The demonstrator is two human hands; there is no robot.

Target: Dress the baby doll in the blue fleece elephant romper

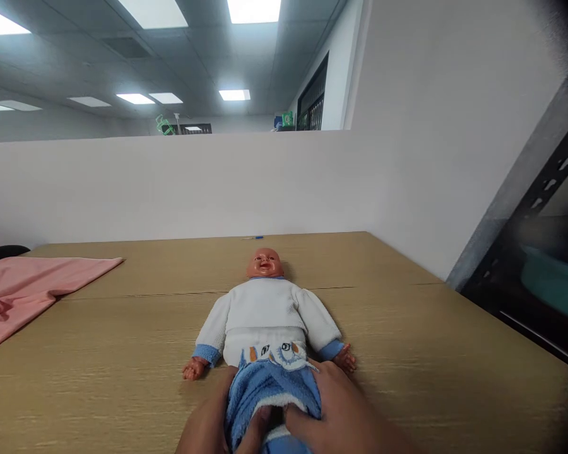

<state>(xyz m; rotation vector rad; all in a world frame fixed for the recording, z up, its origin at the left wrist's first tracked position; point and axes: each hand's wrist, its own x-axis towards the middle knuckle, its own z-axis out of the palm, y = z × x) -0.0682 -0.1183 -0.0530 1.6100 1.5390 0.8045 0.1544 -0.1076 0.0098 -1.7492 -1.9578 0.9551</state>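
I saw both hands' fingers (307, 413) pinching the blue trousers (269, 391) of the doll (267, 321), lying face-up, white-topped, head far.

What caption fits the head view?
Both hands grip the blue trousers of a doll lying on a wooden table.

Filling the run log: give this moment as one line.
left hand: on blue trousers | right hand: gripping trousers | doll: face-up on table

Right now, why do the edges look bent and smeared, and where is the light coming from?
Head view: wide lens bends the ceiling panels, which light the scene evenly; the shelf at right is blurred and dark-cornered; doll sharp, with soft shadows; both hands cut off at the bottom edge.
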